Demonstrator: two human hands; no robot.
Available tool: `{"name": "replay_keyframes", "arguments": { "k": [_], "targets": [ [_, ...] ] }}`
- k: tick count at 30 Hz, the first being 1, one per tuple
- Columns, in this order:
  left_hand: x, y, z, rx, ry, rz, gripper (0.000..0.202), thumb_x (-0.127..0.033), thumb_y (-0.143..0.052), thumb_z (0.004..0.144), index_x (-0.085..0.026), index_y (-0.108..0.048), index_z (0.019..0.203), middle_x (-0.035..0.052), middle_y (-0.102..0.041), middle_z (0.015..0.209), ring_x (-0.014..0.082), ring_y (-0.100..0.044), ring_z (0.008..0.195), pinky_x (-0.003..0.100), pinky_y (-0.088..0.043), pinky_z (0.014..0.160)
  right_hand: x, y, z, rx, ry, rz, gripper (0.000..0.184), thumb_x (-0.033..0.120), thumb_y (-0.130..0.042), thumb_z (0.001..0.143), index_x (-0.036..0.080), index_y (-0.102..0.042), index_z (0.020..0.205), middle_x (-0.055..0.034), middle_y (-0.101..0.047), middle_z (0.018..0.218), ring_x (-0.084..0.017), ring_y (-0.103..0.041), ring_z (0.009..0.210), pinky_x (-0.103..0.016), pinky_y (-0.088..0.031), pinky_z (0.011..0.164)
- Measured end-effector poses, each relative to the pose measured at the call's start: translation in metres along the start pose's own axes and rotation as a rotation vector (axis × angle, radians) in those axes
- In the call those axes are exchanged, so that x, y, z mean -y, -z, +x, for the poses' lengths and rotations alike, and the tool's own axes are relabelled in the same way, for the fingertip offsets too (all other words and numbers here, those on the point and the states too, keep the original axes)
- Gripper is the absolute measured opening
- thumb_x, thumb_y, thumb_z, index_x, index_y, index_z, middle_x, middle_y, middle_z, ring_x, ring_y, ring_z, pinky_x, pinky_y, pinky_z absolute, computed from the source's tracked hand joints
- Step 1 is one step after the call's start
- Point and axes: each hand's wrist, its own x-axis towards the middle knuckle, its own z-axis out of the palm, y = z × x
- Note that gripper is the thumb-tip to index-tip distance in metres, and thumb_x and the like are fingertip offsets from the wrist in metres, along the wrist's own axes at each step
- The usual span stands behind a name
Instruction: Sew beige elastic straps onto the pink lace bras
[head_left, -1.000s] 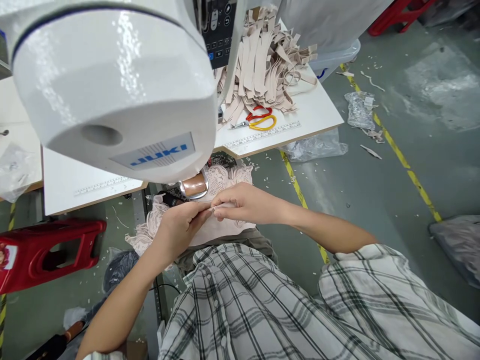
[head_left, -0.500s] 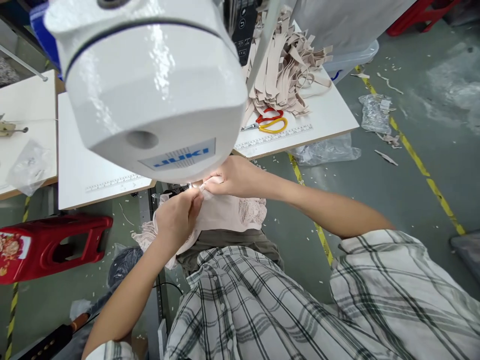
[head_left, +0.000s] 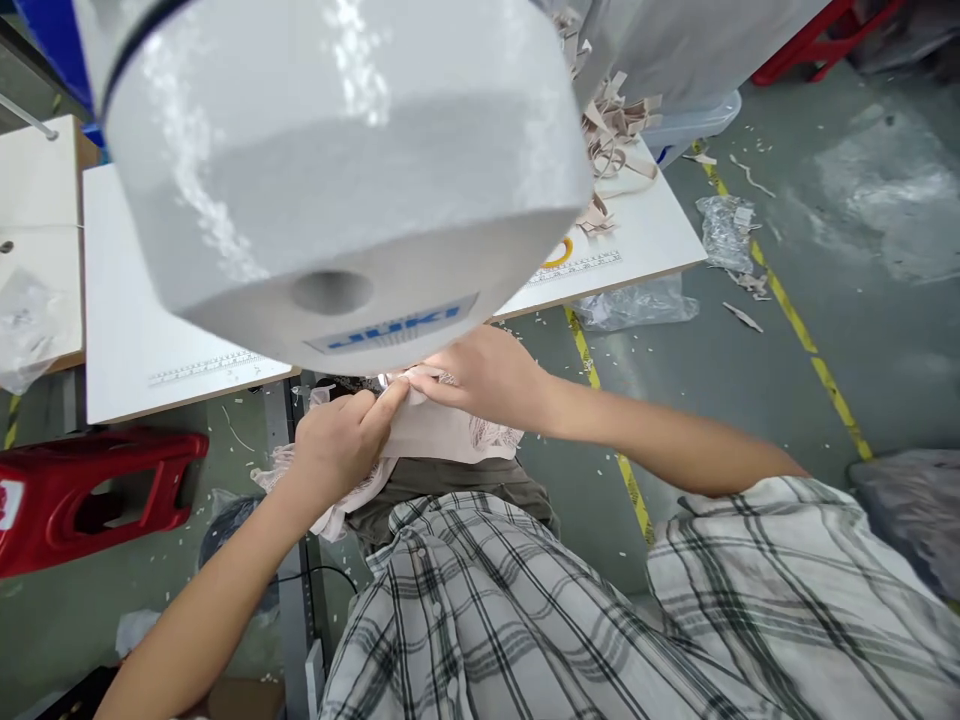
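Note:
A pale pink lace-trimmed garment (head_left: 431, 432) hangs over my lap, its upper edge under the white JUKI sewing machine head (head_left: 345, 190). My left hand (head_left: 339, 438) is closed on the garment's edge, its index finger stretched forward and pressed on the cloth, the other fingers curled. Opposite it, my right hand (head_left: 487, 378) pinches the same edge between thumb and fingers, the fingertips partly under the machine head. Both hands nearly meet at a small bright spot by the needle area. The needle itself is hidden by the machine head.
Beige fabric strips (head_left: 611, 130) lie on the white table (head_left: 664, 225) at right, with a yellow scissor handle (head_left: 559, 253) and a printed ruler (head_left: 592, 268) near its edge. A red stool (head_left: 161, 480) stands at left. Plastic bags (head_left: 637, 305) and scraps lie on the floor.
My view has moved closer to the machine head, which now covers most of the scissors and strips. My left index finger has stretched out along the cloth. Both hands stay at the garment.

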Motion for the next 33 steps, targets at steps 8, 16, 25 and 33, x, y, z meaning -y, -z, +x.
{"name": "replay_keyframes", "arguments": {
  "k": [8,16,25,33],
  "targets": [
    [0.027,0.003,0.006,0.222,-0.08,-0.182,0.055,-0.006,-0.041,0.087,-0.031,-0.058,0.134,-0.002,-0.051,0.059,0.0143,-0.047,0.05,0.03,-0.019,0.048,-0.006,-0.047,-0.033,-0.338,-0.068,-0.028,0.025,0.029,-0.056,0.092,0.033,-0.072,0.11,-0.0058,-0.063,0.095,-0.022,-0.056,0.096,-0.044,-0.04,0.096],
    [0.016,0.001,0.014,0.168,-0.049,-0.112,0.041,-0.011,-0.043,0.09,-0.028,-0.065,0.12,-0.003,-0.05,0.053,0.0144,-0.044,0.046,0.03,-0.014,0.046,0.006,-0.064,-0.046,-0.351,-0.342,0.521,0.048,0.04,-0.057,0.093,0.022,-0.046,0.137,-0.0093,-0.06,0.115,-0.012,-0.057,0.069,-0.029,-0.05,0.062],
    [-0.032,0.019,0.023,0.171,0.128,-0.011,0.04,-0.012,-0.045,0.091,-0.011,-0.055,0.13,0.0007,-0.059,0.059,0.0153,-0.054,0.05,0.031,-0.02,0.044,-0.009,-0.032,-0.02,-0.29,-0.258,0.377,0.027,0.025,-0.055,0.089,0.024,-0.07,0.111,-0.008,-0.062,0.106,-0.024,-0.059,0.101,-0.038,-0.052,0.087],
    [-0.038,0.021,0.031,0.18,0.247,-0.013,0.027,-0.014,-0.046,0.091,-0.015,-0.062,0.112,0.0007,-0.052,0.052,0.0151,-0.053,0.046,0.03,-0.019,0.042,-0.018,-0.009,0.007,-0.139,-0.203,0.525,0.024,0.018,-0.057,0.081,0.02,-0.073,0.099,-0.0059,-0.067,0.112,-0.024,-0.061,0.107,-0.036,-0.054,0.091]
  ]
}}
